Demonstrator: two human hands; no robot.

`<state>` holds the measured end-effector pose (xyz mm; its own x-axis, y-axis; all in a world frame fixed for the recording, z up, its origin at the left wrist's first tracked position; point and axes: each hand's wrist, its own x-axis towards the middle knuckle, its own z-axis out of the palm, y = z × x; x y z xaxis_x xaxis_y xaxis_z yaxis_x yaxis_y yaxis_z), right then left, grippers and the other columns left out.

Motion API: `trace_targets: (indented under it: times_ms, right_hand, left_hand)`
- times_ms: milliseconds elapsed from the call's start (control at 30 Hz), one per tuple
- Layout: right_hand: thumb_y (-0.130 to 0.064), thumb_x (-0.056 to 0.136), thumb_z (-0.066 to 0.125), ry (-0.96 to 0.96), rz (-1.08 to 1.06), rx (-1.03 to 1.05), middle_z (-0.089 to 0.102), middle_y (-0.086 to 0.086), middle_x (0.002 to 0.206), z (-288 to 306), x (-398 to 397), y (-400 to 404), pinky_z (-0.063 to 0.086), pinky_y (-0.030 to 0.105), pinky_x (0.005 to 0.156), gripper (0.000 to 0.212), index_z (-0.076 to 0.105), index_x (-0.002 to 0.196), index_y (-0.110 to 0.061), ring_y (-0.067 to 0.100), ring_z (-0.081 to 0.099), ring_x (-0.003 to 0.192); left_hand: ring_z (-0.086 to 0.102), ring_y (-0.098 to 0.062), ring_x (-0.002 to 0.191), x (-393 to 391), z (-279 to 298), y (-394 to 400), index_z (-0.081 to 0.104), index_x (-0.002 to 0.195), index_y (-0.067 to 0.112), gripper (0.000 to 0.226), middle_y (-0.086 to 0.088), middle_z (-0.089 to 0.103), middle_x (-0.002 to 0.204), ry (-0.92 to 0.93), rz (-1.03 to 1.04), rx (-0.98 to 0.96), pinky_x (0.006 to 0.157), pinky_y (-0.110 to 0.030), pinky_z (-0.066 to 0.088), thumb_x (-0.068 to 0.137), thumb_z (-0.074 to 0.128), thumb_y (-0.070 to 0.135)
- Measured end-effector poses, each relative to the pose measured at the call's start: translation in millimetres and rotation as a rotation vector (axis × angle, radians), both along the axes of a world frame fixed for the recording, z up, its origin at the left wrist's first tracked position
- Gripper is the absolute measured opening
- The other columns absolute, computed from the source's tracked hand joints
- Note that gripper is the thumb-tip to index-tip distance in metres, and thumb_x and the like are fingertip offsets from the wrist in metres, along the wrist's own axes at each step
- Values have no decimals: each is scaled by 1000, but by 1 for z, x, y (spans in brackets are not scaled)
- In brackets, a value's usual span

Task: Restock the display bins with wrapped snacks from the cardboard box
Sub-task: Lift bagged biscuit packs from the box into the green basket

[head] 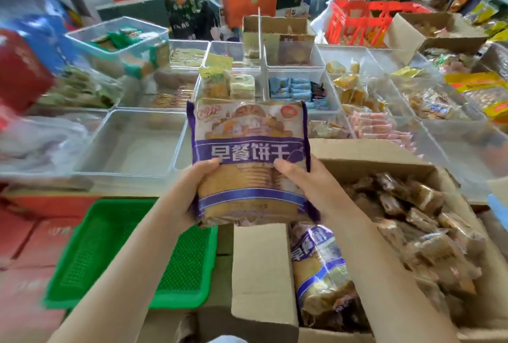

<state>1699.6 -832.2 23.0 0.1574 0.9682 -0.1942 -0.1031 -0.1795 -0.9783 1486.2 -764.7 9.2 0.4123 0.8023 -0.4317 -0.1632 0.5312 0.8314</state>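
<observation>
A large purple-and-tan biscuit bag (248,150) is held upright in front of me, above the near edge of the display bins. My left hand (192,188) grips its lower left side and my right hand (299,183) grips its lower right side, thumbs on the front. Below, the open cardboard box (357,150) holds a second purple bag (321,268) and several small brown wrapped snacks (412,221). An empty clear bin (176,147) sits just left of the held bag.
Clear display bins (330,89) with blue, yellow and pink wrapped snacks fill the table behind. A green mesh tray (132,249) lies at lower left over red cartons. Red crates, gift boxes and shelves stand at the back and right.
</observation>
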Motion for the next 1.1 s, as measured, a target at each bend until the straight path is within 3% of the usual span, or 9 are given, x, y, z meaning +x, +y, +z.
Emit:
trace_targets:
  times_ms: [100,233,333,467,633,733,867,1000,1100]
  right_hand:
    - [-17,89,72,-39,66,-15,76,-2,107,-5,-38,20,59,26,74,39,58,125,-21,17,73,98]
    - [-23,81,84,-196,88,-90,74,-2,111,-30,-107,64,62,36,78,52,55,124,-24,16,73,98]
    - [-22,78,86,-184,78,-190,74,-1,108,-67,-164,96,61,33,75,51,58,120,-22,14,74,93]
    - [-27,72,88,-104,17,-411,75,4,107,-147,-237,123,61,39,81,53,63,117,-17,20,74,92]
    - [-42,60,91,-80,75,-775,75,7,106,-262,-299,130,60,45,85,68,62,116,-17,26,74,91]
    - [-20,79,83,-39,126,-922,76,12,105,-307,-329,137,57,31,66,43,67,117,-9,25,73,85]
    - [-6,93,64,21,166,-987,73,6,96,-339,-362,153,45,24,61,12,66,95,-17,17,67,78]
    - [-12,97,58,49,202,-1024,71,-2,101,-364,-381,164,50,33,81,19,60,111,-24,17,66,92]
    - [-18,96,60,-5,266,-1081,67,3,123,-368,-382,161,43,49,106,34,53,129,-23,25,60,116]
  left_hand:
    - [74,-25,92,-47,-21,24,55,128,22,61,-8,75,111,39,32,74,72,-38,62,71,72,34]
    - [71,-24,100,-121,-57,75,55,132,15,65,-10,71,120,151,89,148,82,-38,55,74,74,40]
    - [71,-24,99,-171,-113,96,56,134,18,56,-6,72,119,206,84,19,77,-37,56,86,70,43]
    - [73,-17,77,-224,-190,79,70,110,14,34,-6,77,97,213,94,-352,67,-27,59,94,62,43]
    - [71,-25,86,-296,-269,64,62,120,3,68,-14,74,109,395,128,-456,68,-30,56,67,90,34]
    - [72,-25,89,-325,-303,77,64,115,4,75,-18,73,112,521,130,-462,75,-32,57,53,93,36]
    - [62,-27,114,-340,-327,103,52,138,6,63,-11,63,130,790,60,-366,90,-29,46,85,79,23]
    - [51,-31,132,-347,-351,121,36,154,13,66,-11,50,149,910,-2,-332,101,-32,41,96,65,26]
    - [62,-29,110,-348,-356,121,32,155,20,65,-9,59,138,919,-19,-347,93,-37,52,95,59,22]
